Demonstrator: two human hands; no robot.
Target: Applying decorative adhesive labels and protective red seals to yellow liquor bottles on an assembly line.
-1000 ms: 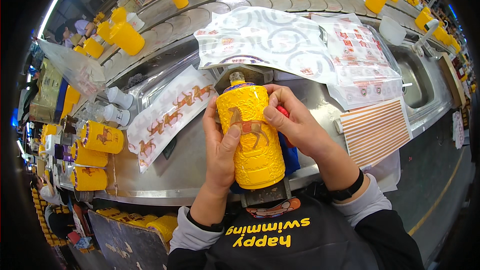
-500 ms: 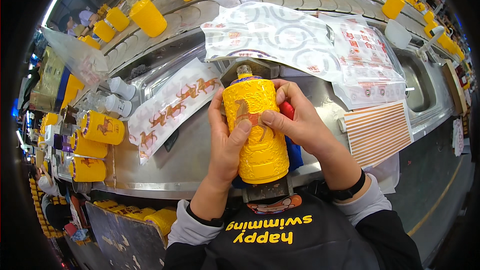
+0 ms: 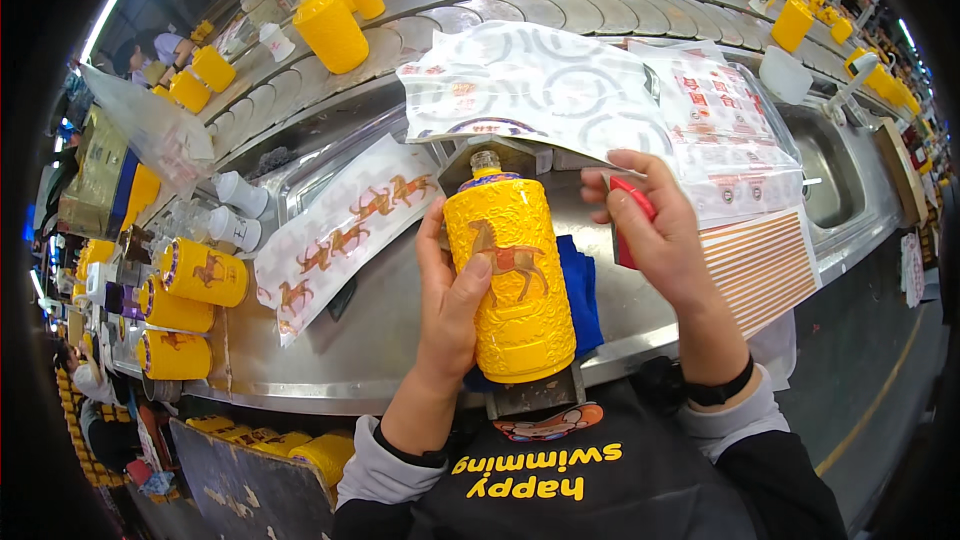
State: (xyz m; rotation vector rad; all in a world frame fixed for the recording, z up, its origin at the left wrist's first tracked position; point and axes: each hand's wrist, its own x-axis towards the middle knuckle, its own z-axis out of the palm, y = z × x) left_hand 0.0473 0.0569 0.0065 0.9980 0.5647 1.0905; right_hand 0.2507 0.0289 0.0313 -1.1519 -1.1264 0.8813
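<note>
My left hand (image 3: 448, 305) is wrapped round the left side of a yellow embossed bottle (image 3: 522, 335), its thumb on the front. The bottle stands nearly upright with its clear glass neck pointing away from me. On its front is a brown horse decal (image 3: 513, 262) with a red saddle, lying flat as far as I can see. Off to the bottle's right, apart from it, my right hand (image 3: 655, 235) is closed on a flat red piece (image 3: 627, 252), perhaps a scraper, partly hidden by the fingers. Behind the bottle's right edge lies a blue cloth (image 3: 580, 295).
A horse decal sheet (image 3: 325, 270) lies left, a striped sheet (image 3: 765, 275) right. Large printed sheets (image 3: 540, 75) cover the far side of the metal worktop (image 3: 285, 360). Several yellow bottles (image 3: 205, 272) lie left. A conveyor (image 3: 560, 5) carries more; a sink (image 3: 835, 165) is right.
My right hand has left the bottle and moved up and to the right with the red piece. The horse decal is now uncovered. Bottles on the conveyor have shifted.
</note>
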